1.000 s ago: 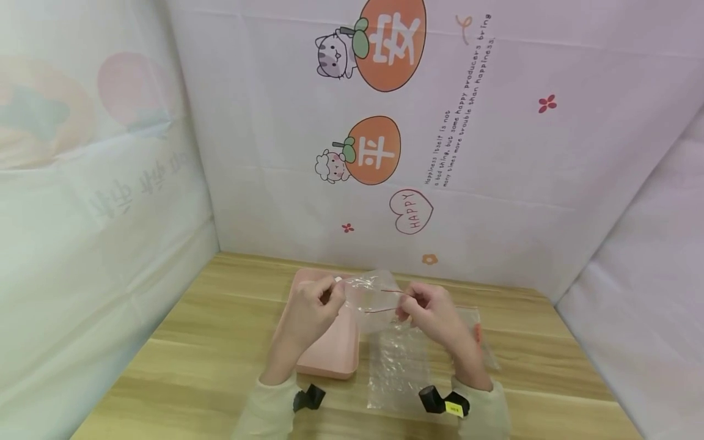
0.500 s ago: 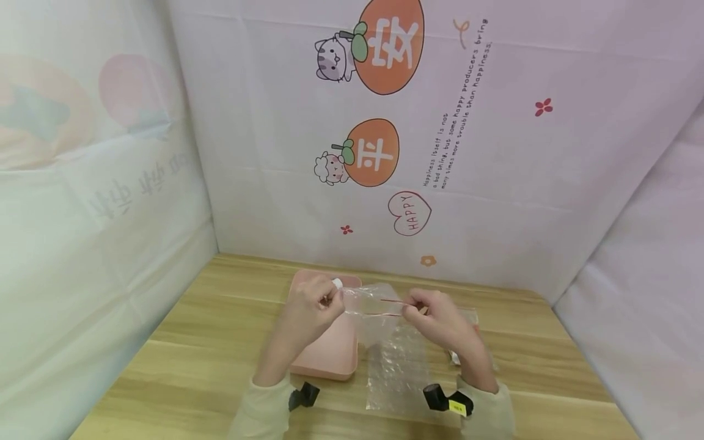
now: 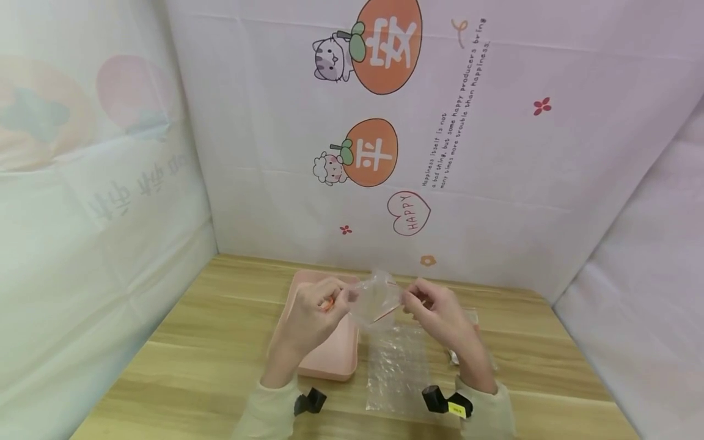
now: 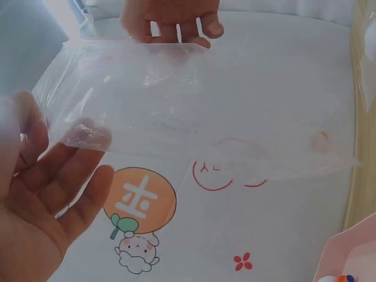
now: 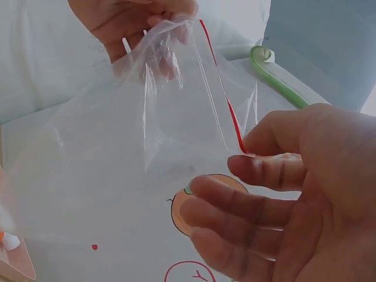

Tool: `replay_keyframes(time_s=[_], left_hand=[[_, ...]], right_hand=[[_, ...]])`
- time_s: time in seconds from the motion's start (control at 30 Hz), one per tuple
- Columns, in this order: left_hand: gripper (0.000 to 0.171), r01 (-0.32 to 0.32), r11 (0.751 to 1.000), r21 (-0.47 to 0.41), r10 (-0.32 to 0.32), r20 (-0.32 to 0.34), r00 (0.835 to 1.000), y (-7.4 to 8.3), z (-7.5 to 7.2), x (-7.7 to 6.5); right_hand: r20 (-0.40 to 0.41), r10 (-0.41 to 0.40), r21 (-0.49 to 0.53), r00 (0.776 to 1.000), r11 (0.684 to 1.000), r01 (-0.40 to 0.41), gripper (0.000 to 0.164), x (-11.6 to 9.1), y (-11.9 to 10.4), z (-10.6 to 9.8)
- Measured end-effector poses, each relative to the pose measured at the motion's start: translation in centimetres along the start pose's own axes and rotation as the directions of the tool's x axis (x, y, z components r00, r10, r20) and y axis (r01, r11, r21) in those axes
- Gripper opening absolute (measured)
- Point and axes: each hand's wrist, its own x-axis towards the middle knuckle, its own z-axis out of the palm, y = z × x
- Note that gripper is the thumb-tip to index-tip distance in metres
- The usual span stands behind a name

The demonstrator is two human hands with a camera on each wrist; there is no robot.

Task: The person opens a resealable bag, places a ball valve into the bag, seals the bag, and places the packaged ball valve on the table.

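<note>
Between my two hands hangs a clear zip bag (image 3: 374, 299) with a thin red line along its mouth, held up above the table. My left hand (image 3: 321, 308) pinches one side of it between thumb and finger, the other fingers loosely bent. On the opposite side, my right hand (image 3: 437, 311) pinches the mouth at the end of the red line, plain in the right wrist view, where the bag (image 5: 170, 117) stretches across to the left hand (image 5: 135, 23). The bag looks slack and see-through, with nothing visible inside.
A pink tray (image 3: 330, 370) stands below the left hand; small white, orange and blue items (image 4: 341, 279) lie in it. Another clear bag (image 3: 398, 373) lies flat on the wooden table (image 3: 539, 379). A package with red print (image 3: 474, 321) is partly behind the right forearm. Printed cloth walls (image 3: 495, 232) enclose the table.
The bag's mouth, earlier drawn out with two red lines apart, now tilts, with one red line slanting to the right hand. Both hands stay close to their places and keep their pinch.
</note>
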Motion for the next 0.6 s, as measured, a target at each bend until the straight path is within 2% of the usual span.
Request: replay_keyframes(time_s=[0.1,0.13,0.27,0.37,0.47,0.6], left_hand=[[0.02,0.058,0.998,0.001,-0.058,-0.05,0.997,0.0,0.4,-0.2],[0.02,0.09,0.996,-0.006,-0.091,-0.062,0.994,0.1,0.4,-0.2],[0.02,0.187,0.982,-0.027,-0.189,-0.092,0.978,0.3,0.6,-0.2],[0.018,0.22,0.975,-0.023,-0.221,-0.106,0.969,0.5,0.7,-0.2],[0.018,0.232,0.973,-0.008,-0.232,-0.114,0.966,0.6,0.8,-0.2],[0.014,0.232,0.973,0.0,-0.229,-0.132,0.964,0.7,1.1,-0.4]], right_hand=[[0.03,-0.089,0.006,0.996,0.996,0.089,0.006,-0.2,0.0,0.2],[0.053,-0.122,0.015,0.991,0.992,0.122,0.01,-0.1,-0.1,0.3],[0.166,-0.199,0.026,0.966,0.98,0.198,0.056,0.0,-0.4,1.0],[0.208,-0.212,0.014,0.955,0.977,0.214,0.09,0.2,-0.5,1.7],[0.228,-0.23,0.01,0.946,0.972,0.234,0.111,0.4,-0.6,2.4],[0.214,-0.223,0.006,0.951,0.974,0.227,0.126,0.6,-0.7,3.2]])
